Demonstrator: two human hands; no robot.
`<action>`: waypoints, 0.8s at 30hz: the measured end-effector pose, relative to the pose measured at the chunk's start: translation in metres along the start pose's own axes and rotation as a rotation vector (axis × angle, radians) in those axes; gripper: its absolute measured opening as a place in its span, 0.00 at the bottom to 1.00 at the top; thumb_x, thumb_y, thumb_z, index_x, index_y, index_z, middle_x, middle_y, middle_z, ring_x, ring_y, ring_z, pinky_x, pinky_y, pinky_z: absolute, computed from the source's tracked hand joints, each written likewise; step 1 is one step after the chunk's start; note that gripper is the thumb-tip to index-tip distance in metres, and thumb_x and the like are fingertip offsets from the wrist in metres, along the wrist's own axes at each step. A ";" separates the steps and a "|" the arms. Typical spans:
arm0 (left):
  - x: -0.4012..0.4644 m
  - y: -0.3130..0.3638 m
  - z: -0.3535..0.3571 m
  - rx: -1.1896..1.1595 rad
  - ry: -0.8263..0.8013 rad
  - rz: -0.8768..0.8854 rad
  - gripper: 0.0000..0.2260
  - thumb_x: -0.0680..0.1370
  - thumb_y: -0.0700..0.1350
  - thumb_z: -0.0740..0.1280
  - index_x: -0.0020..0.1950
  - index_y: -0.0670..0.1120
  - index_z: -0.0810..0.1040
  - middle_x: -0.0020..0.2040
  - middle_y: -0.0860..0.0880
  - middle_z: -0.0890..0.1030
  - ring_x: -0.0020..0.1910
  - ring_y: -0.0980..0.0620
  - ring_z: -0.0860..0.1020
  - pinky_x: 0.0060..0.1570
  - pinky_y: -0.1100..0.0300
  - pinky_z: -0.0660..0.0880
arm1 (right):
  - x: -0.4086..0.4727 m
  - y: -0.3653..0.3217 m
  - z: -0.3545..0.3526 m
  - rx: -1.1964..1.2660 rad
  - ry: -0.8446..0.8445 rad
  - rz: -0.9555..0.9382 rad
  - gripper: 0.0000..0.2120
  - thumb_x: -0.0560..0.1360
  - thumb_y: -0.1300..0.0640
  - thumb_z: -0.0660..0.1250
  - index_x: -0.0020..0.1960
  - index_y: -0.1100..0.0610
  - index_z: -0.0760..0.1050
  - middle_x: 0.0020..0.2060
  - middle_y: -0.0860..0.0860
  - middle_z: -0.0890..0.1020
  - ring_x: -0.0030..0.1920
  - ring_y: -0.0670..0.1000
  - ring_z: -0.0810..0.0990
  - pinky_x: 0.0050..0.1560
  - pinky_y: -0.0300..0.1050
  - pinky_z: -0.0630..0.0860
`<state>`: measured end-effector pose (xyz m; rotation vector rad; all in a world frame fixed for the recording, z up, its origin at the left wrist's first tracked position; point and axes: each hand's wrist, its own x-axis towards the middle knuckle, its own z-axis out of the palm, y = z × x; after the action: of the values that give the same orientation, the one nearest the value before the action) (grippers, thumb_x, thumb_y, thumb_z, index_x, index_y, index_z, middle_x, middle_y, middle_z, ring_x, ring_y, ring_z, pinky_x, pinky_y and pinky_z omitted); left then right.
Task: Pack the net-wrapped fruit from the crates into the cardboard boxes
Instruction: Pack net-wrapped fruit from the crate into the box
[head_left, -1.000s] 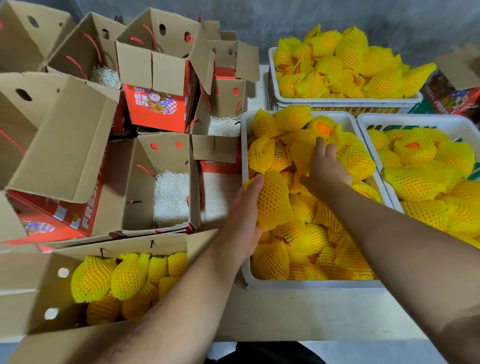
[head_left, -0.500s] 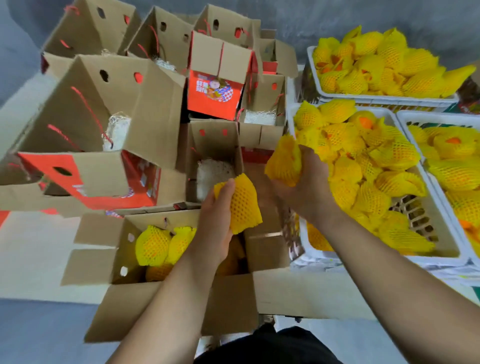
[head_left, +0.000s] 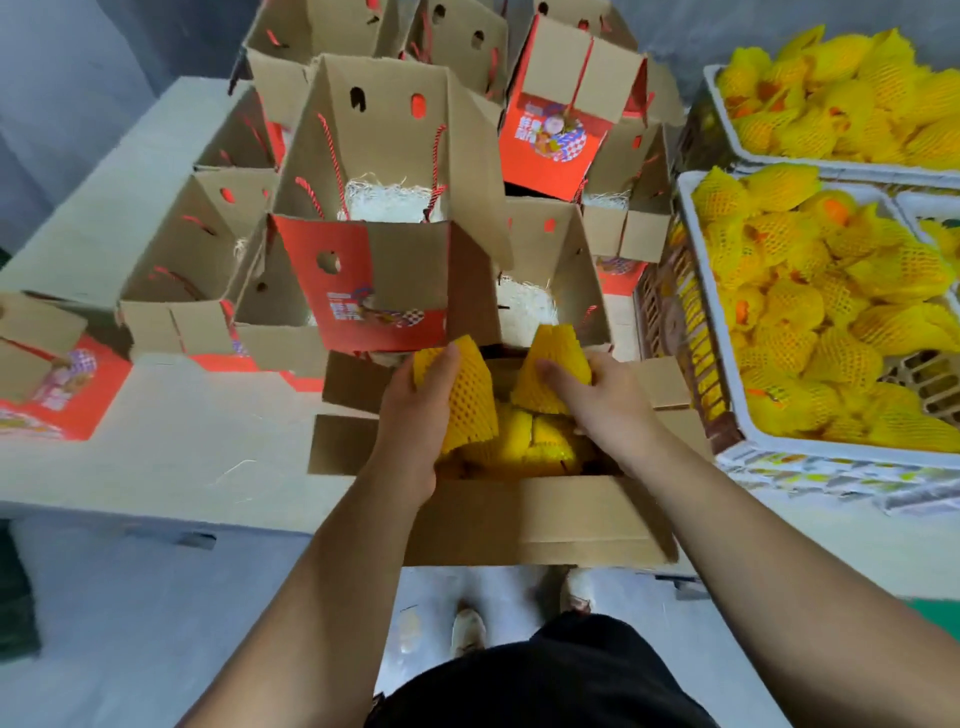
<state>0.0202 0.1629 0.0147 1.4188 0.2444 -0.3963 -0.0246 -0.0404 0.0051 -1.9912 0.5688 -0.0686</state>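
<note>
A person is standing at a pale table (head_left: 171, 447), seen from a camera on their head looking down. Compared with half a second earlier, the view is tilting further down, so the person's dark trousers (head_left: 545, 680) and shoes (head_left: 467, 631) are now showing at the bottom.

At far left, a red printed box (head_left: 49, 395) is lying at the table's edge. Moving right, a cluster of empty cardboard boxes (head_left: 384, 171) is standing with flaps up; several are showing red rope handles and pale shredded padding inside.

At centre, nearest the person, an open cardboard box (head_left: 519, 514) is sitting at the table's front edge, already holding yellow net-wrapped fruit (head_left: 524, 441). The left hand (head_left: 415, 410) is gripping one net-wrapped fruit (head_left: 467, 395), fingers curled round its top, over the box's left side. Earlier this hand was still carrying it up near the box's far flap. Just to its right, the right hand (head_left: 602, 400) is gripping a second net-wrapped fruit (head_left: 548, 369), and both hands are now lower, over the box opening, where before the right hand was only leaving the crate.

At right, a white plastic crate (head_left: 779, 457) is sitting beside the box, piled with wrapped fruit, with another full crate (head_left: 727, 119) behind it.
</note>
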 end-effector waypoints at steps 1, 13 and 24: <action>0.001 -0.002 -0.007 0.004 0.008 -0.023 0.15 0.74 0.67 0.71 0.56 0.62 0.80 0.56 0.55 0.85 0.56 0.50 0.84 0.54 0.51 0.81 | 0.001 0.006 0.005 -0.082 -0.024 0.088 0.21 0.68 0.31 0.70 0.39 0.50 0.80 0.30 0.44 0.83 0.36 0.48 0.84 0.39 0.49 0.82; 0.019 -0.013 -0.021 0.186 -0.072 -0.294 0.24 0.77 0.55 0.74 0.70 0.51 0.73 0.63 0.45 0.81 0.59 0.44 0.81 0.65 0.43 0.77 | 0.022 0.026 0.036 -0.629 -0.141 0.364 0.37 0.77 0.30 0.61 0.69 0.61 0.71 0.66 0.62 0.77 0.67 0.63 0.75 0.67 0.55 0.71; 0.013 -0.007 -0.016 0.425 -0.181 -0.108 0.24 0.76 0.61 0.73 0.69 0.54 0.74 0.62 0.52 0.79 0.53 0.59 0.77 0.45 0.62 0.73 | -0.010 -0.018 0.057 0.060 -0.268 0.062 0.12 0.80 0.50 0.62 0.60 0.49 0.79 0.47 0.53 0.83 0.45 0.47 0.81 0.46 0.41 0.79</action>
<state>0.0304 0.1769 0.0011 1.7769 0.0911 -0.6920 -0.0107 0.0178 -0.0047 -1.8842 0.4484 0.2147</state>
